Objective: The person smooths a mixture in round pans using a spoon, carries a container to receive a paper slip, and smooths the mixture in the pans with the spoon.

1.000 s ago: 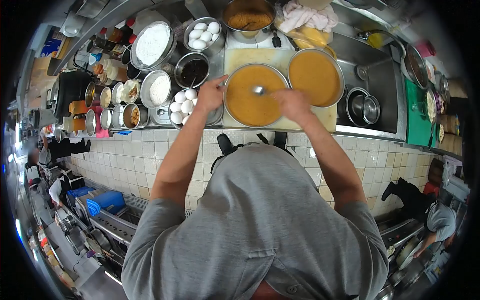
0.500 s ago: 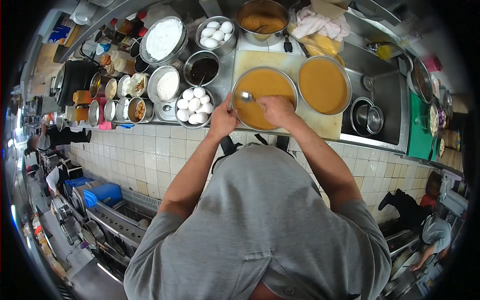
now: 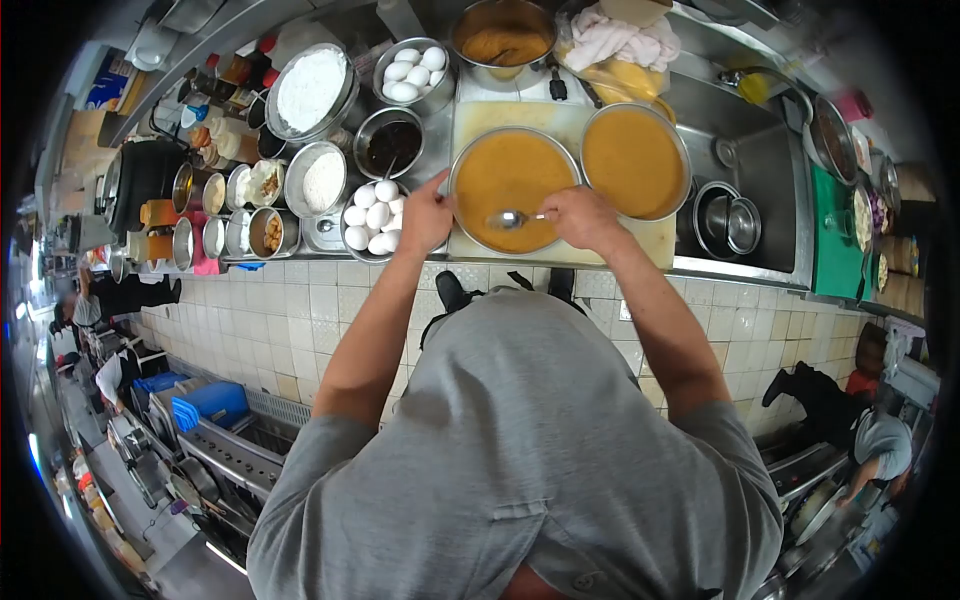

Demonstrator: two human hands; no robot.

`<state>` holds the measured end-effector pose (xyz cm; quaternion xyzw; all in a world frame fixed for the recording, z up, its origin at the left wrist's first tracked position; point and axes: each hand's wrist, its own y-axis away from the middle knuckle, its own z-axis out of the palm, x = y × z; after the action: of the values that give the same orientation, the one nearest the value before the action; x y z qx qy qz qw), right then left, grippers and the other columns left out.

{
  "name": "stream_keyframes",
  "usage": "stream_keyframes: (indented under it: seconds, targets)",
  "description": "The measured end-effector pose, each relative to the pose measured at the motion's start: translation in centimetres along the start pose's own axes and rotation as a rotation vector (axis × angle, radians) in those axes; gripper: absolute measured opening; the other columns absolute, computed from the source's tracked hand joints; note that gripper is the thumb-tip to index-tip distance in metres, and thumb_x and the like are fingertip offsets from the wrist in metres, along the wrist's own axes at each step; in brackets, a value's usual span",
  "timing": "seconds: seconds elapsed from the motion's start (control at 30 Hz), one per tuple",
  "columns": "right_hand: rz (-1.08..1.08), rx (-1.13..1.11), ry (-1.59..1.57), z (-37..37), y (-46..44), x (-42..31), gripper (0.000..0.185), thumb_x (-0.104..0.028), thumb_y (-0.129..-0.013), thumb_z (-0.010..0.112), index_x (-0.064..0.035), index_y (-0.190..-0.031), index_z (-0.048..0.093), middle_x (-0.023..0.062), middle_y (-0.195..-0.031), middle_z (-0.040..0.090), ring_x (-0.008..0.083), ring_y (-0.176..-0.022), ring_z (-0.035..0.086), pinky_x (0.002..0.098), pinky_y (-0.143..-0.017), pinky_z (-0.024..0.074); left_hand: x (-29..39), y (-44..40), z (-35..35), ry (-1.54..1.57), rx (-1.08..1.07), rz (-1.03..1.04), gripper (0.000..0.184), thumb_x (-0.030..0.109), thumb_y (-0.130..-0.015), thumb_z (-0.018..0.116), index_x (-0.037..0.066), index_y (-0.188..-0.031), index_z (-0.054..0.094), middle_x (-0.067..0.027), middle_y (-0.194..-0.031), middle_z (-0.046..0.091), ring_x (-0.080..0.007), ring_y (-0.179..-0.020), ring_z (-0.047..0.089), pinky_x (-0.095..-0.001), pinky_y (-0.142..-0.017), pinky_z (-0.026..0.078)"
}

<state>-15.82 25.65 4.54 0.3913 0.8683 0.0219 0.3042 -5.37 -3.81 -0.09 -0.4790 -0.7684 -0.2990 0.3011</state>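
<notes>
A round metal pan (image 3: 468, 232) of smooth orange-brown mixture (image 3: 510, 165) lies on the pale cutting board (image 3: 630, 240). My left hand (image 3: 428, 218) is closed at the pan's left rim, the thumb up along its edge. In my right hand (image 3: 585, 217), over the right side of the pan, is a metal spoon (image 3: 510, 218); its bowl is at the mixture's surface, slightly blurred. A second round pan (image 3: 685, 180), filled with the same kind of mixture (image 3: 632, 160), stands just to the right. By my left hand is a bowl of white eggs (image 3: 375, 215).
Left of the pans stand bowls of white powder (image 3: 312, 90), dark sauce (image 3: 393, 147) and more eggs (image 3: 415, 72). Behind, a metal bowl (image 3: 503, 35) holds brown paste. A sink (image 3: 770, 180) with nested bowls lies right. Other people work at both sides.
The spoon has swept from the pan's upper left to its lower middle, my right hand moving slightly right and down. My left hand has slid a little up the rim.
</notes>
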Motion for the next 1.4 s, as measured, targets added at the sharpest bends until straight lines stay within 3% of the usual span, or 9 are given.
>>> stream_keyframes:
  seconds: [0.1,0.23,0.33,0.43,0.53,0.97,1.13,1.3,1.4]
  targets:
    - [0.206,0.198,-0.081,0.7,-1.2,-0.5,0.024,-0.021,-0.102,0.062,-0.0169,-0.117,0.080,0.0143,-0.113,0.078,0.0379,-0.106,0.074,0.0524,-0.092,0.0578,1.7,4.1,0.4,0.139,-0.097,-0.157,0.068,0.007,-0.101,0.069,0.006,-0.166,0.047,-0.0178,-0.086,0.078,-0.0244,-0.069,0.076,-0.0387,-0.070,0.061]
    - [0.150,0.193,-0.196,3.8,-3.7,-1.8,0.025,-0.018,-0.100,0.061,-0.0154,-0.117,0.080,0.0165,-0.113,0.078,0.0389,-0.108,0.074,0.0524,-0.092,0.0579,1.8,4.9,0.9,0.274,-0.102,-0.228,0.074,0.004,-0.106,0.062,0.006,-0.173,0.031,-0.0117,-0.079,0.073,-0.0168,-0.064,0.073,-0.0337,-0.061,0.060]
    - [0.072,0.272,-0.278,6.8,-5.5,-1.2,0.026,-0.018,-0.100,0.061,-0.0144,-0.116,0.081,0.0177,-0.114,0.078,0.0390,-0.111,0.074,0.0521,-0.093,0.0578,0.9,3.2,0.7,0.278,-0.141,-0.246,0.073,0.002,-0.106,0.061,0.007,-0.173,0.033,-0.0127,-0.081,0.075,-0.0169,-0.062,0.073,-0.0341,-0.061,0.060]
    - [0.013,0.077,-0.285,4.9,-4.0,-2.4,0.027,-0.018,-0.099,0.061,-0.0145,-0.116,0.083,0.0157,-0.116,0.079,0.0377,-0.113,0.074,0.0511,-0.094,0.0584,1.3,1.5,-0.8,0.210,-0.163,-0.221,0.068,0.006,-0.104,0.064,0.009,-0.168,0.043,-0.0173,-0.085,0.077,-0.0199,-0.059,0.072,-0.0364,-0.062,0.061]
    - [0.000,-0.211,-0.030,0.3,-1.7,-3.0,0.028,-0.018,-0.097,0.064,-0.0174,-0.116,0.084,0.0131,-0.116,0.080,0.0359,-0.114,0.074,0.0493,-0.096,0.0585,0.7,-1.4,-1.4,-0.105,-0.122,-0.023,0.061,0.017,-0.095,0.073,0.020,-0.155,0.063,-0.0235,-0.097,0.079,-0.0332,-0.084,0.079,-0.0420,-0.084,0.061]
    - [-0.196,-0.313,0.427,-5.3,-2.0,0.1,0.023,-0.014,-0.094,0.067,-0.0211,-0.106,0.085,0.0096,-0.110,0.081,0.0328,-0.106,0.074,0.0485,-0.095,0.0552,4.3,-8.3,-1.2,-0.271,-0.225,0.171,0.036,0.015,-0.098,0.070,0.014,-0.133,0.080,-0.0223,-0.119,0.079,-0.0395,-0.112,0.076,-0.0437,-0.101,0.059]
    - [-0.326,-0.244,0.298,-1.2,-5.6,-1.6,0.026,-0.016,-0.096,0.065,-0.0193,-0.111,0.085,0.0113,-0.113,0.081,0.0342,-0.108,0.074,0.0495,-0.097,0.0559,3.0,-7.2,-0.8,-0.168,-0.136,0.143,0.034,0.019,-0.102,0.070,0.016,-0.135,0.079,-0.0235,-0.116,0.080,-0.0373,-0.104,0.078,-0.0418,-0.096,0.060]
    - [0.020,0.100,0.034,-1.0,-7.3,-2.4,0.027,-0.020,-0.099,0.064,-0.0168,-0.118,0.082,0.0137,-0.116,0.080,0.0367,-0.113,0.074,0.0506,-0.098,0.0578,1.2,-5.7,-1.0,-0.185,-0.121,0.138,0.036,0.019,-0.105,0.069,0.014,-0.140,0.076,-0.0223,-0.104,0.081,-0.0337,-0.093,0.081,-0.0418,-0.089,0.062]
    - [0.167,0.212,-0.017,-1.8,-6.6,-1.0,0.028,-0.017,-0.097,0.064,-0.0138,-0.119,0.081,0.0155,-0.115,0.079,0.0368,-0.110,0.074,0.0512,-0.098,0.0577,1.6,-3.5,-1.5,-0.099,-0.209,0.025,0.043,0.016,-0.106,0.067,0.011,-0.149,0.069,-0.0185,-0.092,0.080,-0.0261,-0.076,0.079,-0.0396,-0.074,0.064]
